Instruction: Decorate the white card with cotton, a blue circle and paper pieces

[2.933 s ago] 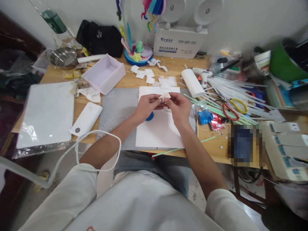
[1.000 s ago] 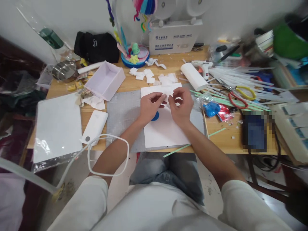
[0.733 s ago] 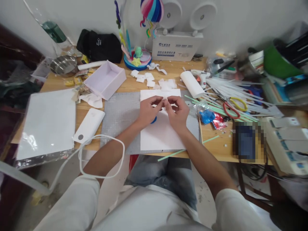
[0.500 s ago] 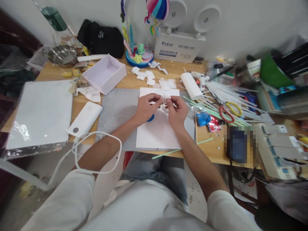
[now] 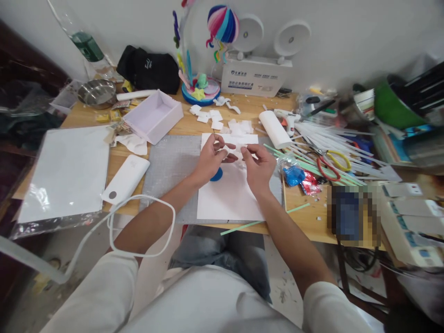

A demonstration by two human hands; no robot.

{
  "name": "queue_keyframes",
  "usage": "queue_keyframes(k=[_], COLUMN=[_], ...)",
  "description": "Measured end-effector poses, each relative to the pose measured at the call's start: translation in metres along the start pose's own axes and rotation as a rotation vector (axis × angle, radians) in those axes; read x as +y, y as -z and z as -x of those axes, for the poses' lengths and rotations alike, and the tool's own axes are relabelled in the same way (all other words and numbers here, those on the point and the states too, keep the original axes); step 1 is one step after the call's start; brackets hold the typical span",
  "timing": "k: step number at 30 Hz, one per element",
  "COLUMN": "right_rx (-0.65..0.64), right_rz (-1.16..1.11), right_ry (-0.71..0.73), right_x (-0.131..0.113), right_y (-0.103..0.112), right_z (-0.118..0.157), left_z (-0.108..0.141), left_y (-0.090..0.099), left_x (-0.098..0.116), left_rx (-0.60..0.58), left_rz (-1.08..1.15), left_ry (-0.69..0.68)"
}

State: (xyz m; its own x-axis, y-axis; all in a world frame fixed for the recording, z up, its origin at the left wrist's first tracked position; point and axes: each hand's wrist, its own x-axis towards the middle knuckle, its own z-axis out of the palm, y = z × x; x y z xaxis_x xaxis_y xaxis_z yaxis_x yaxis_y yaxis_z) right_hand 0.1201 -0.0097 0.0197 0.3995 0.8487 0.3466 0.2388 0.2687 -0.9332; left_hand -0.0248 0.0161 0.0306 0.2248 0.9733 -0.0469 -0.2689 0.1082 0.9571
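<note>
- White scrap point(image 5: 239, 148): clamped between thumb and fingers of the right hand point(image 5: 260, 169).
- Left hand point(image 5: 211, 159): fingers parted, near the scrap; cannot tell whether they touch it.
- White sheet point(image 5: 231, 201): beneath the fingers.
- Blue disc point(image 5: 217, 174): just bodyward of the left fingers.
- Scissors point(image 5: 333, 162): well right of the fingers.

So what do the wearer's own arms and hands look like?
Left sleeve and right sleeve: white, short, ending around the elbow. Left forearm and right forearm bare. Left hand and right hand ungloved. White cable loops across the left forearm in view; contact unclear.
</note>
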Motion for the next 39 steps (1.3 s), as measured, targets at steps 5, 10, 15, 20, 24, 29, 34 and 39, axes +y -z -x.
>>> queue_keyframes(k=[5,10,15,20,24,29,34,39], right_rx=[0.077,0.061,0.039,0.017,-0.017,-0.012,-0.013,-0.025], right_rz=[0.290,0.439,0.518,0.500,0.502,0.533,0.535,0.482], right_ry=[0.370,0.542,0.565,0.588,0.539,0.539,0.573,0.559], right_x=[-0.005,0.002,0.005,0.007,0.008,0.007,0.007,0.005], right_y=[0.005,0.007,0.008,0.008,0.008,0.006,0.006,0.006], right_z=[0.002,0.000,0.000,0.000,0.001,0.003,0.003,0.002], left_z=[0.002,0.006,0.006,0.005,0.005,0.005,0.003,0.003], left_y=[0.002,0.001,-0.002,-0.003,-0.001,-0.001,-0.002,-0.002], left_x=[-0.001,0.003,0.005,0.001,0.001,0.000,-0.001,-0.001], left_rx=[-0.040,-0.086,-0.066,-0.042,-0.023,-0.032,-0.026,-0.012], left_rz=[-0.181,-0.097,-0.095,-0.060,-0.040,-0.025,-0.018,-0.028], left_ry=[-0.059,-0.026,0.027,0.023,0.031,0.061,0.059,0.071])
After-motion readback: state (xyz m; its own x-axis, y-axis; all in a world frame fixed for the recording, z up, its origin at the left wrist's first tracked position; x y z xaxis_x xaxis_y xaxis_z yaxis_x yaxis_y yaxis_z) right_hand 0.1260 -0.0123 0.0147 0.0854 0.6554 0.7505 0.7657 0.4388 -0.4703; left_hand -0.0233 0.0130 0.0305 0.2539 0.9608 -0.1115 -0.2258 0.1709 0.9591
